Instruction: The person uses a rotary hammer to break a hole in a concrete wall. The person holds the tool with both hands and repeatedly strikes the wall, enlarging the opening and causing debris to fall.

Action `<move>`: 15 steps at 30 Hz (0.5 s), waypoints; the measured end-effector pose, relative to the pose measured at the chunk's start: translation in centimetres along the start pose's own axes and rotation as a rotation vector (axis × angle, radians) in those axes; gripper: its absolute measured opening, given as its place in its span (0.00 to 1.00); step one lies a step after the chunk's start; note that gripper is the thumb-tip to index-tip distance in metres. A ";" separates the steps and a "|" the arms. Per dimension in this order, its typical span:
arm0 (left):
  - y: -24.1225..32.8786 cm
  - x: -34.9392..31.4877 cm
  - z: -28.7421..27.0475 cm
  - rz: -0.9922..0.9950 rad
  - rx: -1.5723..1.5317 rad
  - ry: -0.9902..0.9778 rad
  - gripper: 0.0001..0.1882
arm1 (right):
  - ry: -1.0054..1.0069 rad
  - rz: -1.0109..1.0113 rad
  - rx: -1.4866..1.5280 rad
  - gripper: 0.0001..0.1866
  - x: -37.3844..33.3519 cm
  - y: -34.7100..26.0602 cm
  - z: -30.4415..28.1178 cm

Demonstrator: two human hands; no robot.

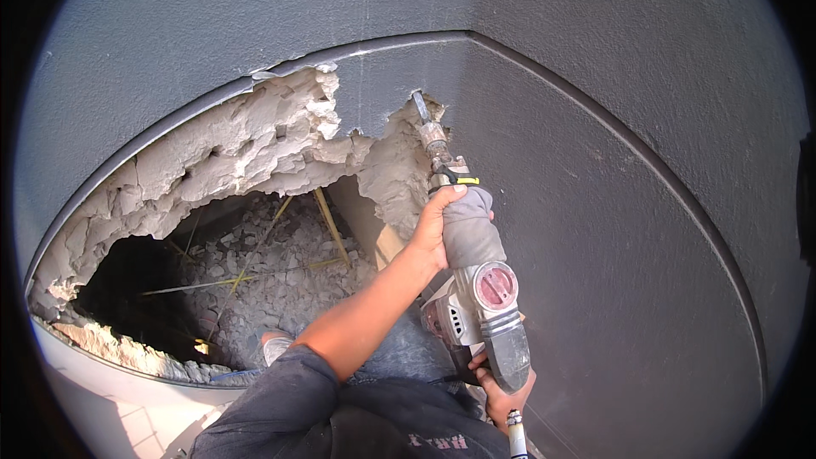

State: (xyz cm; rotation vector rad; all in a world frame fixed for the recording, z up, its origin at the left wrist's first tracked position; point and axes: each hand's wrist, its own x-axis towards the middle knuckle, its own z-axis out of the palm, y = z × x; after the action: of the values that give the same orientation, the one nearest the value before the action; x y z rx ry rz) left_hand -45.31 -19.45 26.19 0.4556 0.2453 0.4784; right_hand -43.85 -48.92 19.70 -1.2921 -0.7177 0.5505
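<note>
I hold a grey demolition hammer (478, 289) pointed up at a dark grey wall (595, 204). My left hand (432, 229) grips the front of its body, just below the chuck. My right hand (501, 387) is around the rear handle, mostly hidden under the tool. The chisel bit (422, 110) touches the broken edge of the wall, at the right side of a large ragged hole (212, 289). The exposed light concrete (255, 144) around the hole is rough and chipped.
Inside the hole lies grey rubble (272, 280) crossed by thin yellow rods (330, 225). A white surface (110, 399) sits at the lower left. A curved groove (646, 178) runs through the wall on the right. The tool's cord (516, 433) hangs near my right hand.
</note>
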 end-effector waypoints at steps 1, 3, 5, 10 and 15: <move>0.0 -1.5 0.5 -0.021 -0.005 0.017 0.25 | -0.065 0.032 -0.060 0.14 -1.6 -0.6 -0.3; -2.4 -5.2 -0.2 -0.008 -0.018 0.062 0.23 | -0.181 0.093 -0.186 0.17 -4.7 -0.2 -1.4; -5.6 -8.3 -1.9 0.032 0.026 0.130 0.21 | -0.198 0.152 -0.146 0.16 -6.7 -0.4 -1.3; -3.4 -6.0 -6.8 -0.141 -0.110 0.303 0.23 | -0.189 0.173 -0.034 0.15 -6.0 -1.6 2.4; -1.8 -7.7 -6.7 -0.057 -0.059 0.229 0.23 | -0.158 0.133 0.039 0.14 -6.7 -1.8 4.0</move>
State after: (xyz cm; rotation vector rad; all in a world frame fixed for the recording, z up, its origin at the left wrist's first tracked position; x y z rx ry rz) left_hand -53.44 -22.25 20.36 0.3347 0.4627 0.4806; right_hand -51.37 -51.46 20.84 -1.2753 -0.7505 0.7773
